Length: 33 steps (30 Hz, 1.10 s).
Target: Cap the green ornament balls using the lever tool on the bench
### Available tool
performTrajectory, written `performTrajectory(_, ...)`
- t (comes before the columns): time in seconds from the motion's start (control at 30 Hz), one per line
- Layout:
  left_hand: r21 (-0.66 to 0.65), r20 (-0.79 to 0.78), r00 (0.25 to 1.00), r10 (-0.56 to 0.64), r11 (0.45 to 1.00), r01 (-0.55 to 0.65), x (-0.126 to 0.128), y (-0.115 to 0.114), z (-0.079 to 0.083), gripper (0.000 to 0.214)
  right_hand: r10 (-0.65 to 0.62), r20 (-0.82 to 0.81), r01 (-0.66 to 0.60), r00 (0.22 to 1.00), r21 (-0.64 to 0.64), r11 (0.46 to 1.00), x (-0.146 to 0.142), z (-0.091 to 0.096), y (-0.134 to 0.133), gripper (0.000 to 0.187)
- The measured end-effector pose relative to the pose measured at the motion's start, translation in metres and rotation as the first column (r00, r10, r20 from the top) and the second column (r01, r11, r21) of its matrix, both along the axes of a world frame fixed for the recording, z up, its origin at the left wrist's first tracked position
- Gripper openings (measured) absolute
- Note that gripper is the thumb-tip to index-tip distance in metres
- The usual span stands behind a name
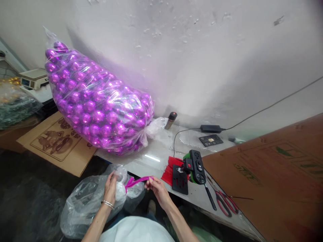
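Note:
My left hand (pixel 111 187) is closed around the gathered neck of a clear plastic bag (pixel 85 201) that rests in my lap. A magenta ribbon (pixel 137 181) runs from that neck to my right hand (pixel 156 188), which pinches its far end. A metal bangle sits on my left wrist. Behind, a big clear bag of shiny purple balls (pixel 98 104) leans on the wall, its tied neck pointing right.
A white table (pixel 156 153) holds a black-and-green tool (pixel 195 166), red strips (pixel 169 169), red-handled scissors (pixel 227 203), a small bottle (pixel 171 120), a power adapter (pixel 210 128) and a calculator (pixel 210 140). Cardboard sheets (pixel 272 174) lie right and left. A scale (pixel 34 79) stands far left.

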<state>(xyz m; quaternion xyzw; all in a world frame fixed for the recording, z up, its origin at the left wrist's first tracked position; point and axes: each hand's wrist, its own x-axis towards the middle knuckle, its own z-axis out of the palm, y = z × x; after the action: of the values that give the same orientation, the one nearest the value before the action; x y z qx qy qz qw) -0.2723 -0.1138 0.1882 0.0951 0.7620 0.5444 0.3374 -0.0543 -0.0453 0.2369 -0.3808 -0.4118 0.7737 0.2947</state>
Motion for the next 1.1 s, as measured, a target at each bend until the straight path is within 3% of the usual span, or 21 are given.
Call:
performTrajectory(0.2, 0.179, -0.108, 0.987, 0.116, 0.979, -0.096, 0.018, 0.003, 0.030, 0.075, -0.178, -0.050, 0.172, 0.983, -0.110, 0.979, -0.030, 0.005, 0.002, 0.060)
performTrajectory(0.3, 0.232, -0.106, 0.983, 0.149, 0.965, -0.121, 0.019, 0.001, 0.042, 0.078, -0.067, 0.148, 0.044, 0.987, 0.156, 0.987, -0.039, 0.011, -0.006, 0.056)
performTrajectory(0.37, 0.246, -0.081, 0.986, 0.147, 0.961, -0.123, 0.020, 0.001, 0.047, 0.079, 0.005, 0.330, -0.132, 0.944, 0.364, 0.922, -0.045, 0.014, -0.014, 0.044)
performTrajectory(0.43, 0.257, -0.050, 0.989, 0.140, 0.959, -0.123, 0.023, 0.001, 0.049, 0.079, 0.024, 0.433, -0.240, 0.901, 0.450, 0.861, -0.052, 0.017, -0.021, 0.029)
performTrajectory(0.53, 0.271, 0.006, 0.990, 0.143, 0.952, -0.139, 0.030, 0.002, 0.050, 0.080, 0.023, 0.526, -0.313, 0.850, 0.469, 0.826, -0.062, 0.016, -0.027, 0.017)
performTrajectory(0.67, 0.270, 0.057, 0.990, 0.131, 0.952, -0.142, 0.038, 0.001, 0.048, 0.084, 0.058, 0.592, -0.375, 0.804, 0.429, 0.822, -0.072, 0.005, -0.025, 0.015)
performTrajectory(0.87, 0.268, 0.057, 0.996, 0.065, 0.960, -0.078, 0.038, 0.001, 0.047, 0.082, 0.068, 0.507, -0.297, 0.859, 0.386, 0.873, -0.078, -0.013, -0.026, 0.013)
performTrajectory(0.93, 0.274, -0.042, 0.998, 0.039, 0.961, -0.026, 0.035, -0.002, 0.047, 0.079, -0.001, 0.460, -0.221, 0.888, 0.429, 0.876, -0.077, -0.014, -0.030, 0.011)
performTrajectory(1.0, 0.285, -0.253, 0.967, -0.029, 0.953, 0.103, 0.032, -0.008, 0.045, 0.078, -0.087, 0.413, -0.141, 0.907, 0.491, 0.860, -0.074, -0.012, -0.033, 0.012)
performTrajectory(1.1, 0.208, -0.552, 0.801, -0.232, 0.891, 0.402, 0.029, -0.020, 0.043, 0.073, -0.188, 0.349, -0.064, 0.918, 0.600, 0.797, -0.067, -0.009, -0.034, 0.016)
